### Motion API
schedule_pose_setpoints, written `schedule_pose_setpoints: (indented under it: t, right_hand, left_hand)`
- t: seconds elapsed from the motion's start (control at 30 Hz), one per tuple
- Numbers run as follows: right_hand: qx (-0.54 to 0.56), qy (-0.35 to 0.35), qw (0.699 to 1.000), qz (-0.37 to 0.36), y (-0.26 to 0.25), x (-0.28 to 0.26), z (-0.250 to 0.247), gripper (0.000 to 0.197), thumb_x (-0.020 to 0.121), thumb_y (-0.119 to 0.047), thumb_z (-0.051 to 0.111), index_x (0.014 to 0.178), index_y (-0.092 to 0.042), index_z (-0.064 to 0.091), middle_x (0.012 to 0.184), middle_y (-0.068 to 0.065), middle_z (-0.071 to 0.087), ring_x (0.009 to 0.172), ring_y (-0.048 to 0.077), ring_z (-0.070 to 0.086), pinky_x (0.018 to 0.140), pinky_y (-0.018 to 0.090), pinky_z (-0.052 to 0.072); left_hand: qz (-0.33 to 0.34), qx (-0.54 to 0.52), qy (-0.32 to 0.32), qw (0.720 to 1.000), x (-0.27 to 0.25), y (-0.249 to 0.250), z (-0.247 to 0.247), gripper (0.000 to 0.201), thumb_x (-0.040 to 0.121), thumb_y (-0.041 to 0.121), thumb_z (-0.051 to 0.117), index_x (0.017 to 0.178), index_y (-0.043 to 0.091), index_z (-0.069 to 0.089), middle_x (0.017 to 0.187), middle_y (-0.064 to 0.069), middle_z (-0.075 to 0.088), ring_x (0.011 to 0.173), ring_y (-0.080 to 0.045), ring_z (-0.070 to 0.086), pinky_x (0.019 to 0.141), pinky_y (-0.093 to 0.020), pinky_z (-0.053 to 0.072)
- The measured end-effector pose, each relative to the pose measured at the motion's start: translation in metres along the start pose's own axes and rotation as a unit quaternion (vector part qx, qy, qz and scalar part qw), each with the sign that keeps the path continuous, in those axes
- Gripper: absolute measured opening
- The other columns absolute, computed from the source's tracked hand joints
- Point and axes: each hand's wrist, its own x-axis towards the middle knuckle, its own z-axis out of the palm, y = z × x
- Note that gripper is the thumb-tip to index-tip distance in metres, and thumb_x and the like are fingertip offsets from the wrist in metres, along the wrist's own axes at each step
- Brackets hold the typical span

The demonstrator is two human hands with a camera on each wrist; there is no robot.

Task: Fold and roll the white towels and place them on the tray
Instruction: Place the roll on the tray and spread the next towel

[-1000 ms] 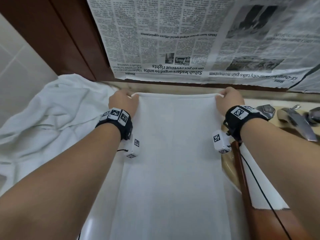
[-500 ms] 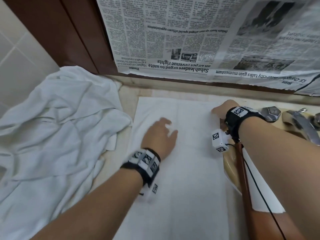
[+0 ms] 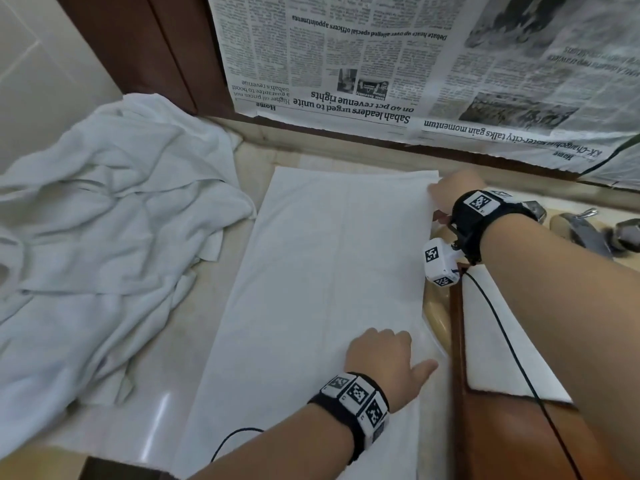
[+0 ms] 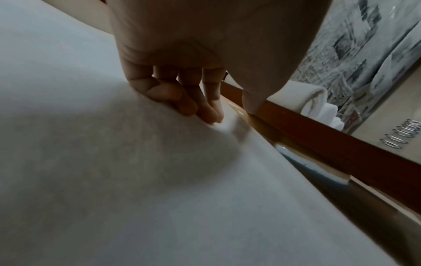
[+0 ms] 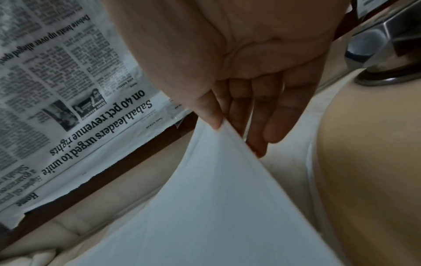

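A white towel (image 3: pixel 322 289) lies flat along the counter. My right hand (image 3: pixel 445 188) pinches its far right corner between thumb and fingers, and the right wrist view shows that corner (image 5: pixel 230 136) raised a little off the counter. My left hand (image 3: pixel 384 355) sits on the towel close to its right edge. Its bent fingertips (image 4: pixel 205 111) touch the cloth and the thumb sticks out toward the tray, holding nothing. The brown wooden tray (image 3: pixel 457 341) lies just right of the towel. A rolled white towel (image 4: pixel 318 104) rests in it.
A heap of crumpled white towels (image 3: pixel 104 237) covers the left of the counter. Newspaper (image 3: pixel 381 64) hangs on the back wall. A chrome faucet (image 3: pixel 588 233) stands at the far right. A white liner (image 3: pixel 495 341) lies in the tray.
My left hand let go of the far left corner and slid across the towel to its near right edge. The towel now lies flat. My right hand stayed at the far right corner.
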Motion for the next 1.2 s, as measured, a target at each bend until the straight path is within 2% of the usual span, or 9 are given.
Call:
schedule_pose_setpoints:
  t: [0.13, 0.27, 0.4, 0.57, 0.7, 0.87, 1.03, 1.13, 1.2]
  right_hand:
    - [0.004, 0.004, 1.000, -0.013, -0.002, -0.008, -0.003, 0.027, 0.095, -0.020, 0.049, 0.089, -0.001, 0.068, 0.083, 0.017, 0.076, 0.082, 0.036, 0.075, 0.084, 0.049, 0.062]
    - [0.010, 0.001, 1.000, -0.017, 0.000, -0.014, -0.005, 0.027, 0.096, -0.017, 0.051, 0.090, 0.005, 0.067, 0.086, 0.011, 0.076, 0.081, 0.031, 0.075, 0.076, 0.039, 0.063]
    - [0.037, 0.032, 0.999, -0.009, -0.002, -0.021, -0.010, 0.019, 0.092, -0.014, 0.051, 0.091, 0.000, 0.065, 0.081, 0.011, 0.076, 0.079, 0.030, 0.075, 0.078, 0.043, 0.063]
    - [0.096, 0.060, 0.993, -0.011, -0.026, -0.028, -0.014, 0.025, 0.093, -0.016, 0.050, 0.101, 0.003, 0.065, 0.078, 0.013, 0.075, 0.073, 0.027, 0.076, 0.076, 0.042, 0.064]
    - [0.147, 0.048, 0.987, -0.050, -0.055, -0.034, -0.004, 0.034, 0.098, -0.023, 0.051, 0.113, 0.004, 0.066, 0.078, 0.011, 0.076, 0.077, 0.026, 0.077, 0.080, 0.043, 0.064]
    - [0.164, 0.034, 0.979, -0.114, -0.099, -0.052, 0.024, 0.028, 0.098, -0.021, 0.050, 0.095, -0.002, 0.070, 0.064, 0.009, 0.073, 0.064, 0.022, 0.076, 0.078, 0.045, 0.064]
    - [0.136, 0.009, 0.980, -0.147, -0.130, -0.049, 0.068, 0.036, 0.079, -0.039, 0.055, 0.092, -0.009, 0.072, 0.091, 0.012, 0.077, 0.087, 0.031, 0.075, 0.082, 0.049, 0.063]
    - [0.099, -0.003, 0.982, -0.162, -0.145, -0.055, 0.097, 0.039, 0.082, -0.041, 0.051, 0.085, -0.008, 0.070, 0.080, 0.011, 0.075, 0.076, 0.032, 0.073, 0.077, 0.049, 0.063]
    - [0.073, -0.010, 0.980, -0.183, -0.151, -0.064, 0.110, 0.037, 0.092, -0.038, 0.051, 0.085, -0.006, 0.069, 0.076, 0.006, 0.071, 0.066, 0.027, 0.067, 0.064, 0.034, 0.058]
  left_hand:
    - [-0.023, 0.024, 0.025, 0.999, 0.001, 0.014, 0.010, 0.046, 0.099, 0.062, 0.043, 0.107, 0.019, 0.057, 0.105, -0.005, 0.061, 0.101, -0.029, 0.055, 0.081, -0.042, 0.043]
    - [-0.026, 0.030, 0.026, 0.999, -0.001, 0.024, 0.014, 0.032, 0.102, 0.044, 0.042, 0.110, 0.016, 0.055, 0.110, -0.007, 0.061, 0.104, -0.032, 0.056, 0.081, -0.042, 0.035]
    - [-0.042, -0.083, 0.021, 0.995, -0.010, 0.023, 0.008, 0.029, 0.105, 0.042, 0.037, 0.103, 0.016, 0.050, 0.104, -0.007, 0.063, 0.095, -0.032, 0.060, 0.085, -0.042, 0.044]
    - [-0.082, -0.295, 0.032, 0.951, -0.036, 0.007, -0.015, 0.028, 0.107, 0.041, 0.038, 0.095, 0.017, 0.042, 0.088, -0.008, 0.062, 0.078, -0.027, 0.059, 0.072, -0.038, 0.046]
    - [-0.141, -0.423, 0.089, 0.891, -0.059, -0.019, -0.035, 0.030, 0.105, 0.047, 0.038, 0.094, 0.019, 0.041, 0.082, -0.012, 0.067, 0.071, -0.030, 0.067, 0.074, -0.047, 0.059]
    - [-0.208, -0.408, 0.238, 0.857, -0.088, -0.058, -0.054, 0.025, 0.108, 0.042, 0.035, 0.097, 0.022, 0.042, 0.067, 0.004, 0.050, 0.056, -0.012, 0.046, 0.058, -0.031, 0.043]
    - [-0.309, -0.375, 0.286, 0.826, -0.100, -0.094, -0.062, 0.038, 0.097, 0.060, 0.054, 0.116, 0.027, 0.048, 0.085, 0.017, 0.051, 0.076, 0.002, 0.053, 0.070, -0.029, 0.041]
    - [-0.353, -0.323, 0.268, 0.836, -0.098, -0.116, -0.060, 0.047, 0.093, 0.059, 0.062, 0.127, 0.029, 0.051, 0.096, 0.014, 0.057, 0.085, -0.011, 0.056, 0.077, -0.026, 0.043]
    - [-0.377, -0.273, 0.253, 0.848, -0.095, -0.129, -0.057, 0.041, 0.097, 0.053, 0.058, 0.129, 0.027, 0.052, 0.087, 0.013, 0.055, 0.083, -0.015, 0.057, 0.074, -0.028, 0.045]
